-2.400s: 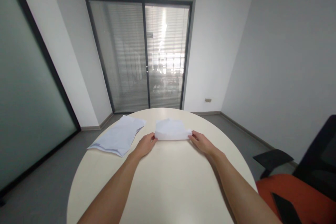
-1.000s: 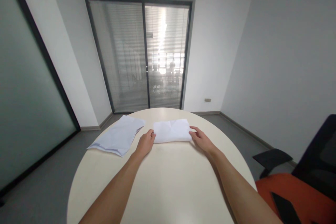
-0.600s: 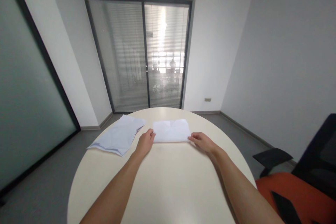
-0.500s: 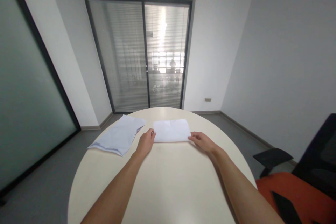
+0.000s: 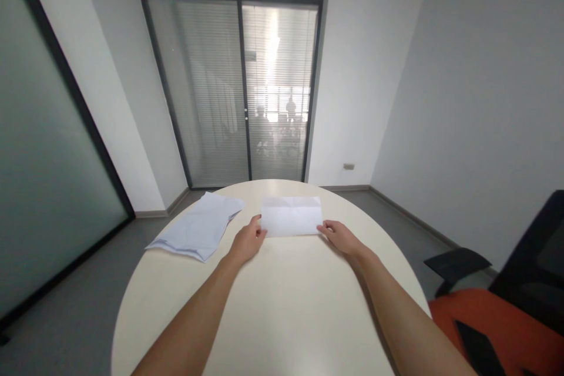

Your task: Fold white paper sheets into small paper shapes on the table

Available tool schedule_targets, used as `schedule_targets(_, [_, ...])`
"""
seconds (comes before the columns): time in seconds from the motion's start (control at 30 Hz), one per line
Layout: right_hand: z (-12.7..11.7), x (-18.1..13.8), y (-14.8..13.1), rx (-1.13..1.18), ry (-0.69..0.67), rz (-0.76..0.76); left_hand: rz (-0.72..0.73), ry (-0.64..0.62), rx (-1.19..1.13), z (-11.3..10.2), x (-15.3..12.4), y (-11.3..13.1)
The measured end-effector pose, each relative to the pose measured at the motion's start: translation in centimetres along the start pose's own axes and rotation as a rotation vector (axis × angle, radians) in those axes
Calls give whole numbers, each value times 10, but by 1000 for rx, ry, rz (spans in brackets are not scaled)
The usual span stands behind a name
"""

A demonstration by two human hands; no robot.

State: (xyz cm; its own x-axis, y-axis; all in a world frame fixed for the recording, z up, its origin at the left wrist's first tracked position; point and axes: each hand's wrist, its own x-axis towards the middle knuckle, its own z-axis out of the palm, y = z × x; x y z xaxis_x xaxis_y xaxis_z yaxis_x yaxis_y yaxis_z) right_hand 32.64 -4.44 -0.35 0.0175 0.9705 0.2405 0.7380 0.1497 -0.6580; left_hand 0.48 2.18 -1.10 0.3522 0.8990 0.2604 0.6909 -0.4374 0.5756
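Note:
A folded sheet of white paper [image 5: 291,217] lies near the far side of the round table, with a crease running across its upper part. At its lower left corner is my left hand [image 5: 249,239], its fingers closed on the paper's edge. On the opposite side, my right hand [image 5: 341,236] pinches the lower right corner between thumb and fingers. Left of my left hand rests a stack of white paper sheets [image 5: 198,226], slightly fanned and uneven at its edges.
The cream round table [image 5: 282,305] spreads beneath both forearms. An orange-seated chair [image 5: 497,335] with a black armrest [image 5: 458,264] stands at the right. Beyond the table are a glass door with blinds [image 5: 202,94] and white walls.
The paper's far edge now shows a crease and a slightly raised flap, and the sheet has shifted a little to the right. My left thumb has moved onto its near corner.

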Motion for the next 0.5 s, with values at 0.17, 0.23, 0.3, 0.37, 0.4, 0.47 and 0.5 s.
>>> schedule_targets(0.17, [0, 1, 0, -29, 10, 30, 0, 22, -14, 1, 2, -2])
schedule_targets(0.23, [1, 2, 1, -35, 14, 39, -2, 32, -18, 1, 2, -1])
schedule_targets(0.3, [3, 3, 2, -43, 28, 41, -3, 42, -17, 1, 2, 1])
schedule_targets(0.37, [4, 4, 3, -53, 46, 38, -10, 41, 3, 1, 2, 2])
schedule_targets(0.4, [5, 5, 3, -58, 53, 34, -11, 39, 18, 1, 3, 3])
schedule_targets(0.47, [5, 6, 3, -67, 55, 24, -13, 35, 47, 2, 5, 3])
schedule_targets(0.5, [5, 7, 3, -71, 51, 22, -17, 33, 61, 3, 6, 2])
